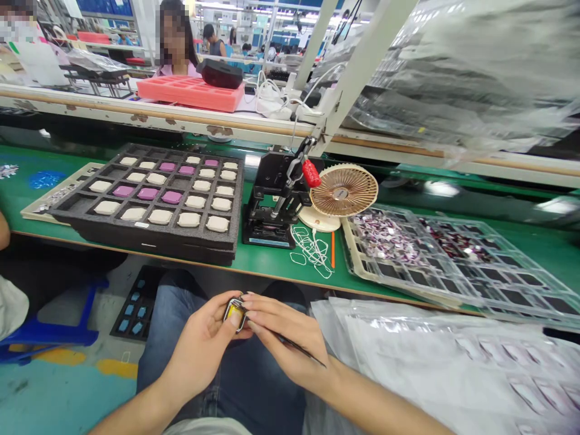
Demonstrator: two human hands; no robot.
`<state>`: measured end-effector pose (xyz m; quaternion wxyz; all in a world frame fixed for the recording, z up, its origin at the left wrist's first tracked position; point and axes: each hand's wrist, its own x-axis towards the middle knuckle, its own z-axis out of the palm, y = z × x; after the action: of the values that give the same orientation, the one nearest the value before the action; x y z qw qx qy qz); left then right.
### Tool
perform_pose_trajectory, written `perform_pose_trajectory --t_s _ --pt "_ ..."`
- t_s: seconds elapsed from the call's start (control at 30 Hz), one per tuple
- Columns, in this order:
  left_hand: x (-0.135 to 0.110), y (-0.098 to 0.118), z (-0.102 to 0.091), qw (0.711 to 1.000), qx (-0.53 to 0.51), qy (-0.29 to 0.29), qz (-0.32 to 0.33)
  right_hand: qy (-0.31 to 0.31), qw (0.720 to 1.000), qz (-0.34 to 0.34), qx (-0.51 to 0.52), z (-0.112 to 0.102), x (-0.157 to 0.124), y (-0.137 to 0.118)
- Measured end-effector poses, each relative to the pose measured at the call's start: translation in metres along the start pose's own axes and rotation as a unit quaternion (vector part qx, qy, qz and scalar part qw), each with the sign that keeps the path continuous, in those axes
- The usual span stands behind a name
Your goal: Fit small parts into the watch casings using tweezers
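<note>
Above my lap, my left hand [206,329] grips a small rounded-square watch case [236,313] with a pale rim and a yellow part inside. Its thumb lies across the open face. My right hand [287,338] is closed round slim black tweezers [296,345], whose back end points down to the right. Their working tips are hidden by my fingers at the case's right edge, where the fingertips of both hands nearly meet.
On the green bench stand a foam tray [190,241] of beige and purple pieces, a black toggle press [274,199] with a red handle, and a small fan [344,190]. White ring gaskets [298,258] lie beside it. Plastic trays [457,272] of small parts sit right.
</note>
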<state>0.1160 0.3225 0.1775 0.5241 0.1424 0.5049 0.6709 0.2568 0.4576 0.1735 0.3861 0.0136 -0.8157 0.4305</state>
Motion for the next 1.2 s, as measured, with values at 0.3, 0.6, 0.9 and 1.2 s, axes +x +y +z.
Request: perform_pose_trajectory --t_s 0.3,0.6,0.9,1.2 --pt "0.000 -0.002 0.000 1.000 0.009 0.012 0.001 -0.042 0.998 -0.021 -0.032 -0.005 0.000 0.002" --pt "0.001 -0.005 -0.005 0.996 -0.082 0.004 -0.021 -0.056 0.987 -0.093 -0.118 -0.006 -0.007 0.010" --pt "0.001 -0.007 -0.006 1.000 -0.029 0.004 -0.001 -0.053 0.996 -0.058 -0.052 -0.003 -0.002 0.009" --pt "-0.001 -0.008 -0.003 1.000 -0.006 0.023 0.005 -0.060 0.995 -0.057 -0.060 -0.002 -0.006 0.006"
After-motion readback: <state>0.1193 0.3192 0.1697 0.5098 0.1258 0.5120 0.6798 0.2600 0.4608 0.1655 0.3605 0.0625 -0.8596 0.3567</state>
